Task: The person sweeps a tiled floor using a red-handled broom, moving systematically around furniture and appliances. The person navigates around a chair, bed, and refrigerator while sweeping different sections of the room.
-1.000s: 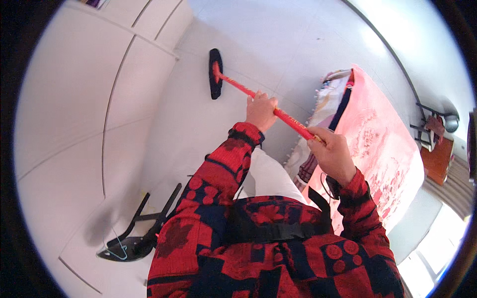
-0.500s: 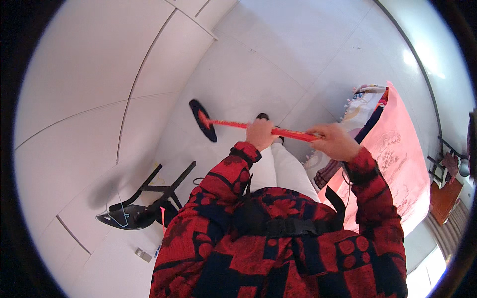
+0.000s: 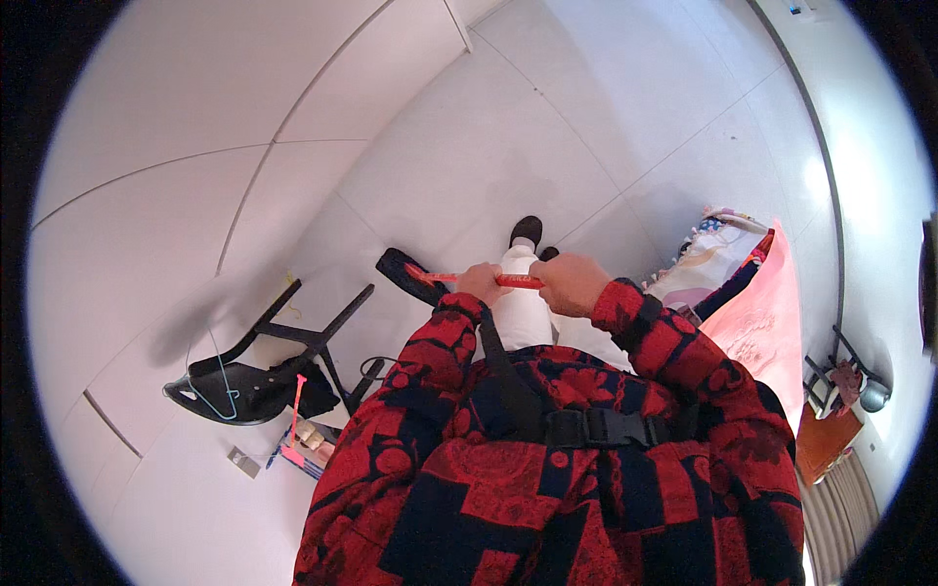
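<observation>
A mop with a red handle [image 3: 520, 281] and a long, dark pad [image 3: 408, 276] is held to the right of the black chair [image 3: 230, 391], its pad end nearer the chair and just beyond the leg tips. Whether the pad touches the floor [image 3: 547, 127] cannot be told. The left hand [image 3: 480, 283] wraps around the handle on the chair side, close to the pad; the right hand [image 3: 575, 285] grips the end farther from the chair, fingers curled tight. A short red stretch of handle shows between the two hands.

Right of the chair, below the handle, are the person's white trousers [image 3: 523, 320], with a dark shoe [image 3: 526, 231] above. A pale blue hanger [image 3: 233, 396] hangs at the chair. Well off to the chair's right, a pink cover [image 3: 757, 313] lies next to a patterned white cloth [image 3: 699, 273]. Above the chair rise white panels [image 3: 156, 107].
</observation>
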A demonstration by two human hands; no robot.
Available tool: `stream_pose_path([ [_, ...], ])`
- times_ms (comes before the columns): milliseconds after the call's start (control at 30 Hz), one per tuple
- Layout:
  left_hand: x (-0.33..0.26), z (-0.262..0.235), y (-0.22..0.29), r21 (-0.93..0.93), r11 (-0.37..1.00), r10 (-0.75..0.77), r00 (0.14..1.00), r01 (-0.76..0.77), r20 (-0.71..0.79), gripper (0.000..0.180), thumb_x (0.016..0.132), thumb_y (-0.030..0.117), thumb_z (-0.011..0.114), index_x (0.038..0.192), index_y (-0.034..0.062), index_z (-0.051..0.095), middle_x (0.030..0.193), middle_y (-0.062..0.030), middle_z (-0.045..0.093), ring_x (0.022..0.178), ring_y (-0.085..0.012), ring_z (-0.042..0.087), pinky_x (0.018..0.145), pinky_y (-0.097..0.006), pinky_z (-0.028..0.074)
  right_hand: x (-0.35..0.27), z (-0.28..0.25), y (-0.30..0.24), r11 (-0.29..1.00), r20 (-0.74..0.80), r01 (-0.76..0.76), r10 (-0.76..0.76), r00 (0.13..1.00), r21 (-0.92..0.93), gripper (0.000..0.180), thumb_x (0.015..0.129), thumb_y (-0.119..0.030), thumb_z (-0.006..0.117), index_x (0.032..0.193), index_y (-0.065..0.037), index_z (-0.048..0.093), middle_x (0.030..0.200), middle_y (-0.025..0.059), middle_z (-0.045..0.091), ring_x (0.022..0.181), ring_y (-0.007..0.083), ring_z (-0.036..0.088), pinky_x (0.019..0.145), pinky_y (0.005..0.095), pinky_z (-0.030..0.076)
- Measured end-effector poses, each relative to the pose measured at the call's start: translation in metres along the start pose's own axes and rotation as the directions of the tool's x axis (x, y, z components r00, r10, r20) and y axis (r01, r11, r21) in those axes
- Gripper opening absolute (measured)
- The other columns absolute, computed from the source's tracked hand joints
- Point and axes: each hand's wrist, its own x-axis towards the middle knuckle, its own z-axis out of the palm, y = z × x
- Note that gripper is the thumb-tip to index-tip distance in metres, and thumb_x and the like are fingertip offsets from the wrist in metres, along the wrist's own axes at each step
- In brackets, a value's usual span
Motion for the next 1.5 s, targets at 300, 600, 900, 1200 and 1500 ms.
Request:
stream_pose_path([
  [300,0.046,-0.020,0.072,0.169,0.983,0.070,0.997,-0.075,0.035,0.036,0.074,0.046,0.070,0.078,0.0105,0.069,0.081,-0.0138,0.068,0.078,-0.0340,0.066,0.067,-0.048,0.051,-0.060,-0.056,0.027,0.997,-0.070,-0.071,0.070,0.995,-0.019,0.015,0.083,-0.018,0.057,0.095,-0.010,0.061,0.069,0.0163,0.062,0.068,0.0390,0.063,0.061,0.0517,0.047],
  [600,0.155,-0.051,0.228,0.239,0.960,0.182,0.973,-0.145,-0.140,0.031,0.075,0.042,0.068,0.078,0.0111,0.069,0.080,-0.0130,0.066,0.077,-0.0343,0.065,0.064,-0.048,0.050,-0.138,-0.157,0.133,0.991,-0.292,-0.098,0.066,0.954,-0.095,0.013,0.083,-0.016,0.059,0.093,-0.007,0.059,0.065,0.0169,0.060,0.064,0.0385,0.061,0.059,0.0510,0.046],
  [900,0.281,-0.069,0.405,0.260,0.944,0.273,0.922,-0.203,-0.274,0.015,0.076,0.028,0.065,0.075,0.0143,0.071,0.077,-0.0095,0.068,0.078,-0.0308,0.068,0.064,-0.047,0.051,-0.217,-0.266,0.216,0.956,-0.428,-0.278,0.292,0.855,0.096,0.019,0.084,-0.009,0.058,0.102,-0.003,0.062,0.074,0.0208,0.063,0.069,0.0394,0.063,0.063,0.0439,0.050],
  [1200,0.281,-0.076,0.490,0.196,0.919,0.395,0.809,-0.343,-0.435,0.014,0.080,0.025,0.060,0.078,0.0164,0.071,0.080,-0.0065,0.067,0.085,-0.0261,0.063,0.075,-0.053,0.042,-0.282,-0.286,0.204,0.931,-0.457,-0.361,0.343,0.821,0.051,0.031,0.086,-0.003,0.055,0.117,0.002,0.058,0.094,0.0232,0.065,0.082,0.0370,0.065,0.072,0.0394,0.051],
  [1500,0.233,-0.091,0.470,0.051,0.911,0.394,0.824,-0.410,-0.407,0.013,0.078,0.022,0.065,0.080,0.0104,0.071,0.076,-0.0089,0.066,0.084,-0.0273,0.062,0.080,-0.058,0.040,-0.296,-0.312,0.192,0.904,-0.334,-0.386,0.428,0.840,0.185,0.037,0.082,0.003,0.056,0.119,0.007,0.057,0.089,0.0128,0.065,0.074,0.0143,0.058,0.068,0.0250,0.047],
])
